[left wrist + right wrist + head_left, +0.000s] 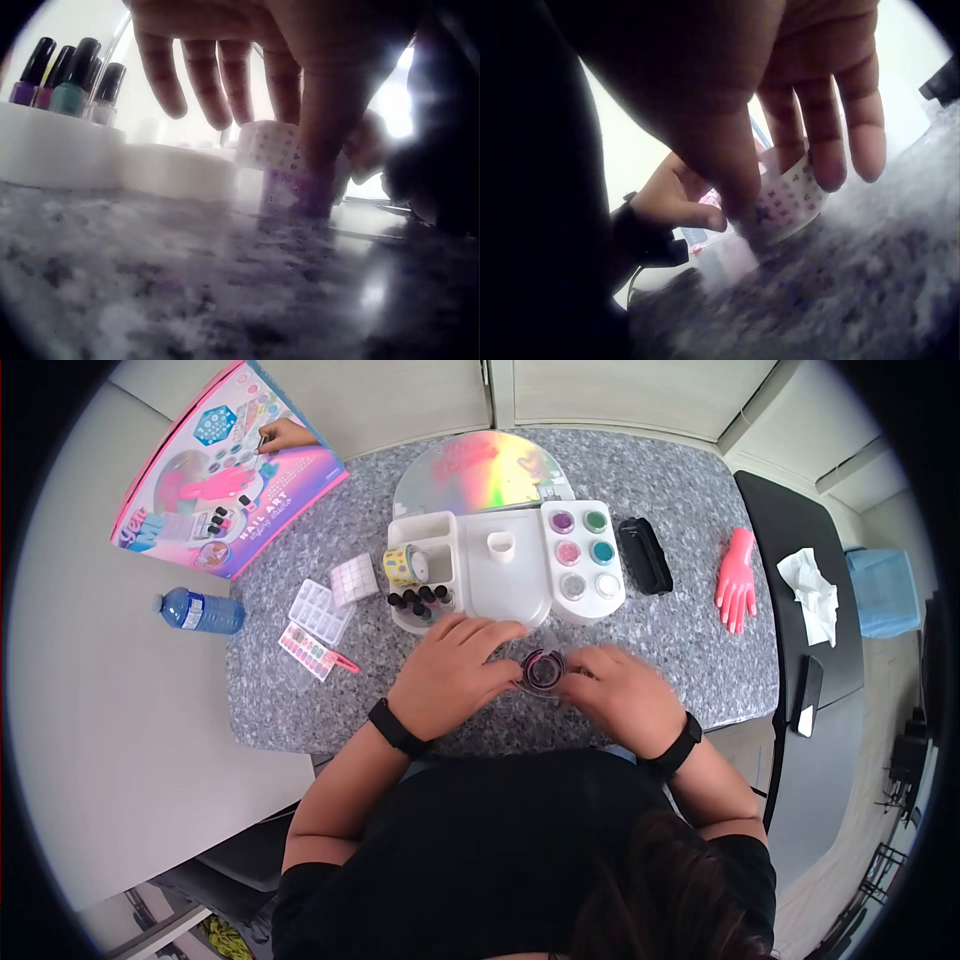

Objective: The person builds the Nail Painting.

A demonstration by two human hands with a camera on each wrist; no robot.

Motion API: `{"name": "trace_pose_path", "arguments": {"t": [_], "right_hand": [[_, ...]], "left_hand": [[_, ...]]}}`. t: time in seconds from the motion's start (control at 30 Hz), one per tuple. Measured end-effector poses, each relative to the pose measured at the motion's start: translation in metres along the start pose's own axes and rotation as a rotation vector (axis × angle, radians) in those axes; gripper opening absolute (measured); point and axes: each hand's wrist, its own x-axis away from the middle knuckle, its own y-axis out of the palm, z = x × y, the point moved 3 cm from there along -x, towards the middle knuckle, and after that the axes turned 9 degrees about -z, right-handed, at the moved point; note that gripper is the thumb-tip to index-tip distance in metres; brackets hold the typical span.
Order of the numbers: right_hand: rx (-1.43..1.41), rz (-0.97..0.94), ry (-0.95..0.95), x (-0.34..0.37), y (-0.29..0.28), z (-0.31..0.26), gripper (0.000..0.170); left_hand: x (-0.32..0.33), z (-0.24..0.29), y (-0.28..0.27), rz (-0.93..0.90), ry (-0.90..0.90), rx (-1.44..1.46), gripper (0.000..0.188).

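In the head view, a small dark-ringed roll of patterned tape (543, 670) lies between both hands near the table's front. My right hand (622, 695) pinches its right side; in the right wrist view the thumb and a finger (789, 154) grip a white band (799, 191) printed with small motifs. My left hand (450, 670) has its thumb at the roll's left side and its index finger stretched out beyond it. The left wrist view shows the left fingers (202, 82) hanging fairly straight, and the thumb over a purple patterned band (285, 195) below the white one.
Behind the hands stands a white nail-art station (500, 570) with glitter pots, nail polish bottles (420, 598) and a yellow patterned roll (405, 565). At left are cases (322, 610), a sticker sheet (308, 650), a water bottle (202, 610) and the box (225, 475); at right, a pink model hand (736, 582).
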Motion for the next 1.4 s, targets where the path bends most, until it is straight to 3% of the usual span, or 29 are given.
{"name": "trace_pose_path", "arguments": {"t": [0.17,0.4,0.63,0.7,0.87,1.0,1.13,1.2,1.4], "right_hand": [[-0.123,0.000,-0.004,-0.004,0.005,0.004,0.029],[-0.228,0.037,0.051,-0.011,0.008,0.002,0.045],[-0.291,0.054,0.118,-0.022,0.010,-0.004,0.047],[-0.280,0.136,0.080,-0.023,0.011,-0.004,0.047],[-0.309,0.042,0.037,-0.024,0.019,0.001,0.049],[-0.257,0.055,0.028,-0.026,0.013,-0.003,0.054],[-0.232,0.124,0.079,-0.030,0.008,-0.006,0.059],[-0.231,0.035,0.044,-0.030,0.009,-0.003,0.062],[-0.153,0.029,0.048,-0.028,0.011,-0.002,0.062]], "left_hand": [[0.001,-0.003,0.005,-0.064,-0.114,0.237,0.032],[0.002,-0.006,0.011,-0.042,-0.120,0.304,0.027],[0.009,-0.007,0.010,-0.104,-0.120,0.374,0.025],[0.013,-0.008,0.011,-0.128,-0.139,0.386,0.026],[0.022,-0.009,0.014,-0.123,-0.180,0.432,0.033],[0.022,-0.004,0.009,-0.066,-0.233,0.438,0.036],[0.026,-0.008,0.012,-0.087,-0.166,0.257,0.040],[0.027,-0.009,0.013,-0.091,-0.146,0.223,0.041],[0.022,-0.004,0.004,-0.043,-0.137,0.181,0.045]]}}
